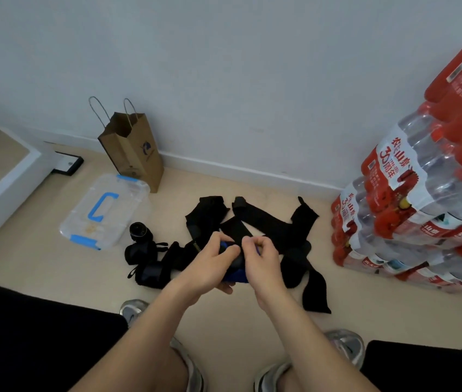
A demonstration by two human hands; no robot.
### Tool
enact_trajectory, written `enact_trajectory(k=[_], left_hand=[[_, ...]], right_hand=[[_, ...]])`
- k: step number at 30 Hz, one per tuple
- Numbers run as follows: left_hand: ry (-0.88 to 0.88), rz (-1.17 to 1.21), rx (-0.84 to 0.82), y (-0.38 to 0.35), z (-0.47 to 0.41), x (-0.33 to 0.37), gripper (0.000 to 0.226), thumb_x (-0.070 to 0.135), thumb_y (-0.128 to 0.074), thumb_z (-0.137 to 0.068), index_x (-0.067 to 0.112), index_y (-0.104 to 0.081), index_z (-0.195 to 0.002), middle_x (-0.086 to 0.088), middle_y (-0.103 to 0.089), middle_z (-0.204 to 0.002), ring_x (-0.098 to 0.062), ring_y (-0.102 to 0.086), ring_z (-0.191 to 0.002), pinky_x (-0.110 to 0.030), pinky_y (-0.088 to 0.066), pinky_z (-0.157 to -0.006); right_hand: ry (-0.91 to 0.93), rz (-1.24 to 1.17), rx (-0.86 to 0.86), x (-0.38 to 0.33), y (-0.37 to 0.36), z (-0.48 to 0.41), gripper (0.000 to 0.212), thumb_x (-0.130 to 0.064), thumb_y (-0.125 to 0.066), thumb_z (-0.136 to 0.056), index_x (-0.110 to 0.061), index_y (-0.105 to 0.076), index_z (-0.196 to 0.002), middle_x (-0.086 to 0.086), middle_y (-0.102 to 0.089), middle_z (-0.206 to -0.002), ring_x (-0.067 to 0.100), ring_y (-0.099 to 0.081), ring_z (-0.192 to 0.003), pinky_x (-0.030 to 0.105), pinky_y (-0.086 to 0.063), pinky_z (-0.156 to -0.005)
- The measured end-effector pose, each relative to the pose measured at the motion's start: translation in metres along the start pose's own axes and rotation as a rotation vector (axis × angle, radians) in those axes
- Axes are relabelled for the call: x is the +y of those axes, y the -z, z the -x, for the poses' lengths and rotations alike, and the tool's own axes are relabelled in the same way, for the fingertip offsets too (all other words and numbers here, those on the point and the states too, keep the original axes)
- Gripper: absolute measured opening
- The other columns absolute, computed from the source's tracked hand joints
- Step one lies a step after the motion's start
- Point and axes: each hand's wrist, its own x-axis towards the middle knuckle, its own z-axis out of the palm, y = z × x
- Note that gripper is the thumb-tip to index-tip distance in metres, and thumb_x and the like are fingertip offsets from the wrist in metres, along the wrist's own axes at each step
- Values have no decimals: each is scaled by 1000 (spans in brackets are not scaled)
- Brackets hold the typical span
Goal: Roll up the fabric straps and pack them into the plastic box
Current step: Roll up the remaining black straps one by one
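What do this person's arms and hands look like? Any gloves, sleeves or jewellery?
Both forearms are bare to the bottom of the picture, with no sleeves showing. The left hand and right hand wear no gloves, and no watch, bracelet or ring is visible.

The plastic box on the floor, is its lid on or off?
On. The plastic box lies shut, its blue handle on top and blue clips at both ends.

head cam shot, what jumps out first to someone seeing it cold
Two bare hands meet mid-frame, the left hand and right hand pinching a blue and black strap above a heap of black straps on the floor. At right rises a stack of red-labelled water bottle packs; at left lies a clear plastic box with blue latches.
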Motion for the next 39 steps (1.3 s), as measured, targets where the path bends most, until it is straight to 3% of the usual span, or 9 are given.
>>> enact_trajectory(k=[8, 14, 19, 24, 26, 29, 33, 37, 39], left_hand=[[237, -409, 153, 31, -33, -101, 40, 32, -70, -101, 22, -50, -133, -12, -44, -132, -38, -64, -103, -31, -56, -52], [524, -194, 455, 68, -50, -154, 83, 39, -85, -90, 2, -35, -146, -24, -49, -142, -43, -59, -121, -53, -63, -93], [492, -64, 827, 59, -68, -162, 103, 42, -95, -78, 2, -28, -145, -29, -29, -153, -50, -42, -135, -56, -49, -109], [455, -304, 759, 56, -83, -166, 98, 47, -95, -75, 8, -32, -138, -28, -30, -145, -50, -51, -117, -49, -52, -95], [438, -572, 705, 51, -86, -168, 98, 53, -93, -71, 11, -33, -136, -24, -32, -141, -47, -47, -120, -50, -51, -94], [429, -855, 676, 39, -91, -161, 96, 58, -89, -68, 18, -35, -136, -17, -33, -141, -43, -41, -122, -53, -47, -97], [265, -880, 698, 27, -99, -149, 63, 36, -83, -75, 18, -51, -127, -17, -39, -134, -42, -39, -120, -59, -38, -102], [-8, -853, 603, 19, -104, -130, 37, 20, -75, -87, 17, -63, -122, -12, -50, -129, -38, -43, -122, -55, -41, -103], [-94, -724, 443, 13, -107, -115, 25, 19, -70, -95, 21, -67, -120, -3, -55, -126, -26, -51, -118, -47, -48, -103]], right_hand=[[-100, 956, -444, 81, 17, -15, 34, -18, -49, -107, -16, -61, -139, 14, -62, -139, 31, -64, -123, 33, -53, -101], [-136, 1346, -759, 96, 9, -26, 44, -21, -46, -108, -17, -52, -152, 14, -51, -154, 36, -56, -135, 38, -50, -109], [-95, 1330, -628, 97, 1, -46, 35, -25, -47, -107, -17, -62, -139, 10, -61, -138, 33, -63, -121, 39, -55, -100], [74, 1135, -133, 90, 16, -80, 13, -31, -62, -99, -19, -64, -103, 3, -66, -103, 20, -63, -86, 39, -60, -75], [245, 1211, -10, 91, 30, -92, 24, -30, -72, -94, -24, -59, -114, 1, -57, -118, 17, -56, -102, 36, -55, -86], [249, 1542, -134, 97, 48, -104, 61, -33, -77, -89, -28, -50, -143, 3, -50, -141, 26, -46, -131, 43, -42, -112], [182, 1724, -167, 105, 59, -109, 33, -19, -69, -98, -26, -68, -130, 5, -58, -143, 32, -44, -137, 54, -37, -120], [329, 1252, -119, 86, 60, -118, 22, -25, -64, -105, -20, -70, -126, 1, -71, -118, 22, -62, -122, 46, -36, -125], [290, 924, -63, 58, 60, -124, 28, -27, -66, -106, -16, -68, -131, 0, -73, -108, 16, -68, -102, 39, -55, -101]])
